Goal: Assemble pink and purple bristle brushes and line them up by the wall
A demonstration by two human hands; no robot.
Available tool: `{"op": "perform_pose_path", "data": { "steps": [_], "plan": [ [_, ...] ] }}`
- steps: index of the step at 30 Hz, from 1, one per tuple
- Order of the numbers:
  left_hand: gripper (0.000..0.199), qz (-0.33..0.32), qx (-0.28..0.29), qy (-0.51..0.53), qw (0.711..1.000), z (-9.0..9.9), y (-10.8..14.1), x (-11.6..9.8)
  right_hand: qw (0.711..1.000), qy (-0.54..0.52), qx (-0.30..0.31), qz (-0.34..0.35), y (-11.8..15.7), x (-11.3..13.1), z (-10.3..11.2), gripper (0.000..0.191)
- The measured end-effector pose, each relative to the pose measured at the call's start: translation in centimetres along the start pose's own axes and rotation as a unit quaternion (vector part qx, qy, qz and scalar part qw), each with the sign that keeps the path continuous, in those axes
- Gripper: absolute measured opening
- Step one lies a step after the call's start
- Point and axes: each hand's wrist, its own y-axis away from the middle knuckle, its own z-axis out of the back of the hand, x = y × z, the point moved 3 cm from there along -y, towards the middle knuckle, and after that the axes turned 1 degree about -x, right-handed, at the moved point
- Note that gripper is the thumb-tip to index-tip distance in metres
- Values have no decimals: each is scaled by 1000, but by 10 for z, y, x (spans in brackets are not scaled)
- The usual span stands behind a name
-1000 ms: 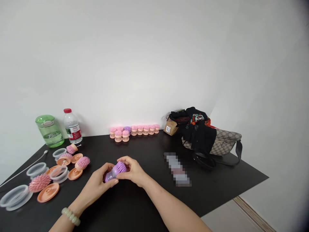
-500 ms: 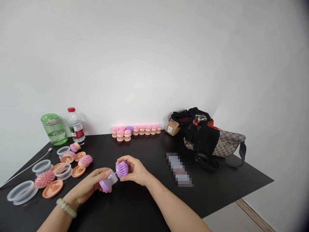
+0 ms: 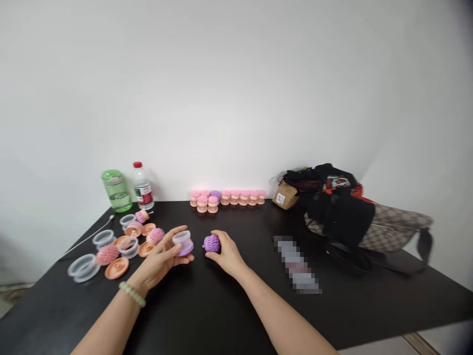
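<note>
Left hand: we see the left hand (image 3: 168, 256) pinching a purple-bottomed cup (image 3: 184, 245) between thumb and fingers
Cup position: raised in front of us, above the black table (image 3: 214, 305); its clear upper part opens upward, slightly tilted
Right hand: we see the right hand (image 3: 227, 251) gripping a purple bristled head (image 3: 212, 243), thumb below and fingertips above
Head position: just beside the cup and not touching it, turned so that a small pale tip points towards the left hand
Cup and head status: we find them separate, one in each hand; the joint between them is not made at this moment
Units in one piece: we note a row of pink-topped brushes (image 3: 244, 198) along the wall, with a purple brush (image 3: 215, 195) among them; each appears whole, head on base
Parts apart: to our left lie clear rings (image 3: 76, 272), orange discs (image 3: 117, 268) and pink bristled heads (image 3: 108, 254), mostly loose; overlaps prevent us from telling whether some touch
Overall extent: we judge the row to be in its whole state, and the purple pair and the left-hand group to be in pieces
Left rear: a green bottle (image 3: 117, 192) and a red-capped bottle (image 3: 143, 190) stand upright, near each other
Right side: we see a patterned bag (image 3: 399, 228) beside dark cloth (image 3: 347, 217); a pixelated item (image 3: 297, 266) cannot be identified
</note>
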Motion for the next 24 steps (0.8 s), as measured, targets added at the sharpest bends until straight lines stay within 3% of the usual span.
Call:
{"op": "perform_pose_path", "data": {
  "steps": [4, 7, 11, 18, 21, 24],
  "plan": [
    [46, -24, -48, 3, 999, 0, -2, 1, 999, 9, -4, 52, 3, 6, 2, 65],
    [47, -66, -74, -22, 995, -2, -1, 0, 985, 44, -24, 163, 9, 19, 4, 51],
    [52, -83, -60, -25, 994, -14, 1, 2, 957, 80, -21, 278, 21, 37, -1, 37],
    [50, -91, -33, -72, 993, -28, -1, 8, 967, 66, 7, 247, 24, 42, -6, 32],
    [48, -109, -59, -124, 984, -28, -1, 10, 969, 64, 4, 237, 24, 41, -6, 36],
    [44, -107, -96, -131, 981, -28, -1, 13, 959, 77, -14, 271, 27, 44, -6, 40]
  ]
}}
